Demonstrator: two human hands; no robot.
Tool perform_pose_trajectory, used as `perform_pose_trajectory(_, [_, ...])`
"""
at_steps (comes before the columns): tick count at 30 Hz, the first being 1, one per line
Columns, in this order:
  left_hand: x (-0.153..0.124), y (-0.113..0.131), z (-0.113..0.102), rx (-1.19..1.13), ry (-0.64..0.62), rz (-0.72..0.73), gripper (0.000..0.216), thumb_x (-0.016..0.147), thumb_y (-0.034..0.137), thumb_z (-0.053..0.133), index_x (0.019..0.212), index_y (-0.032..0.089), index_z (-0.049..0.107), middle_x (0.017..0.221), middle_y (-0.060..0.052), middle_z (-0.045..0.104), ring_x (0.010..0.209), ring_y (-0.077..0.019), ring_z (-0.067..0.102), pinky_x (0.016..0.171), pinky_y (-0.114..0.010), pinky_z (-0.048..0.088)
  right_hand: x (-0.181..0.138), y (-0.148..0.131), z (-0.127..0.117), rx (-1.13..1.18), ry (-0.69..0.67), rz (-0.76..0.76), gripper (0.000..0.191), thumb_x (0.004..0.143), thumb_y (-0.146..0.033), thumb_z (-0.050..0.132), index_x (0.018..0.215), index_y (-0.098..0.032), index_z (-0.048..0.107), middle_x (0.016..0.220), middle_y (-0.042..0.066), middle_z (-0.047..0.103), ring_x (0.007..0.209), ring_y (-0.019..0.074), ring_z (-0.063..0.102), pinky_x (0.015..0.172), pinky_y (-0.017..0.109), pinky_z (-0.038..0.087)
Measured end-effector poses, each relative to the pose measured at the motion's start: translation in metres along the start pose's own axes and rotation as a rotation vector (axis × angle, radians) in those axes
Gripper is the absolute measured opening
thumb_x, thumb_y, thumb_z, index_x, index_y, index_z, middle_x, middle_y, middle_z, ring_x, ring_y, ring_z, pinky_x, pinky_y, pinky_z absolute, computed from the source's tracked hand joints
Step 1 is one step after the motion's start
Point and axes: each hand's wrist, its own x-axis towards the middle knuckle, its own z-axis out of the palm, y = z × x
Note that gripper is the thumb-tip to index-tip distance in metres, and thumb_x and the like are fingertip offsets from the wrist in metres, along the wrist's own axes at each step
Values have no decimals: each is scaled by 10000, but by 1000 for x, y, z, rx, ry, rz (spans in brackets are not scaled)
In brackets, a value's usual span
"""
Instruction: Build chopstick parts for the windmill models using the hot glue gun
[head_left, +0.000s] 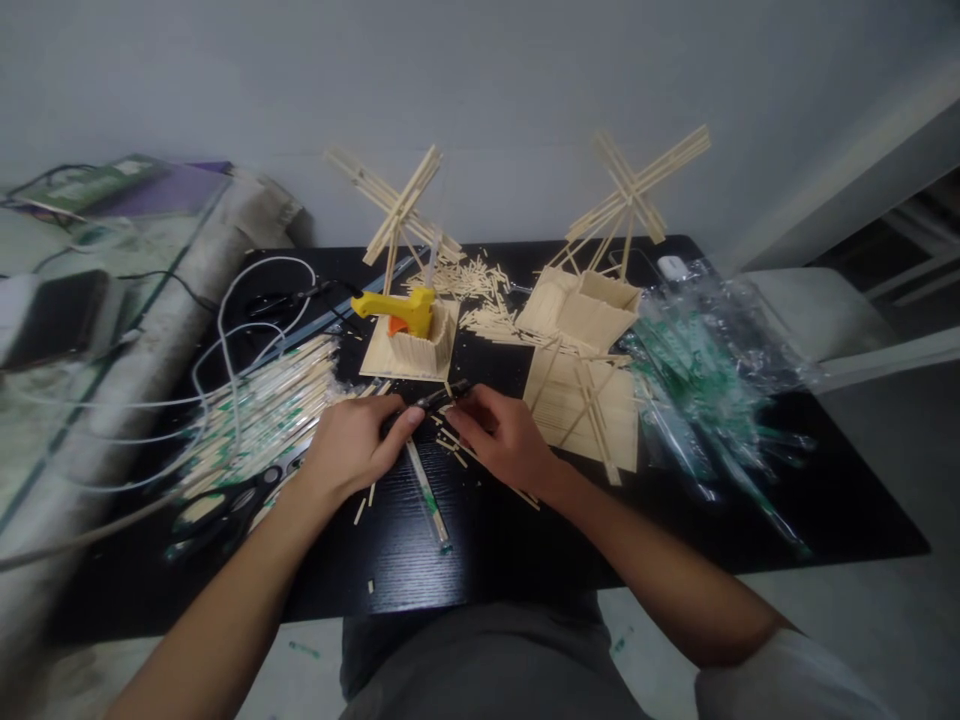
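My left hand (356,445) is closed around the dark handle of a small cutting tool (431,400) at the middle of the black table (525,545). My right hand (499,432) is closed too, its fingertips pinching something thin at the tool's tip, most likely a wooden stick. A wrapped stick (427,495) lies just under my left hand. Short stick offcuts (454,445) lie scattered between my hands.
A yellow glue gun (401,310) rests on a stick-built box (412,345). Two stick windmills (630,195) stand at the back. A flat stick panel (581,405) lies right of my hands, empty wrappers (705,385) beyond it. Wrapped sticks (262,415), scissors (225,510) and white cables (225,340) lie left.
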Motion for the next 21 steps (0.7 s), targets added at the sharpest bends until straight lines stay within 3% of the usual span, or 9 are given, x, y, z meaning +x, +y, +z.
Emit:
perform_pose_trajectory(3, [0,1,-1,28,-17,1,668,943,707,178,749,194,559,720,-48,627,694,-167,552,685,-277,267,1,-1,-3,68,54,-28,405,818,-345,788,1150,-216,595,1041,34,706,762,120,683,707,251,580])
perform_pose_trajectory(5, [0,2,-2,55,-8,10,675,942,708,179,751,191,569,737,-55,641,711,-174,569,683,-279,264,2,-1,-5,106,28,-65,432,824,-289,772,1214,-234,597,1127,40,693,770,104,682,721,245,594])
perform_pose_trajectory(8, [-1,2,-1,96,-2,16,690,944,709,163,765,192,585,779,-61,662,751,-189,595,681,-283,259,4,-1,-8,120,-6,-71,333,839,-242,746,1160,-229,659,1104,34,707,803,108,681,731,240,597])
perform_pose_trajectory(11, [0,2,0,125,-26,5,713,938,729,148,787,199,600,785,-59,664,756,-195,601,673,-286,248,5,-1,-9,214,-29,6,337,818,-225,760,1146,-224,684,1077,33,722,806,123,696,708,250,609])
perform_pose_trajectory(16, [0,5,-1,120,-68,5,755,927,754,132,772,192,612,768,-65,666,727,-185,594,675,-285,269,6,-2,-10,349,-70,109,312,793,-222,791,1096,-205,716,867,8,731,732,129,713,675,252,612])
perform_pose_trajectory(21, [1,6,1,116,-56,-3,777,930,756,162,772,188,668,788,-79,707,736,-186,624,673,-283,310,9,1,-10,411,-72,161,329,768,-238,817,1079,-185,722,852,11,745,696,129,720,675,264,626])
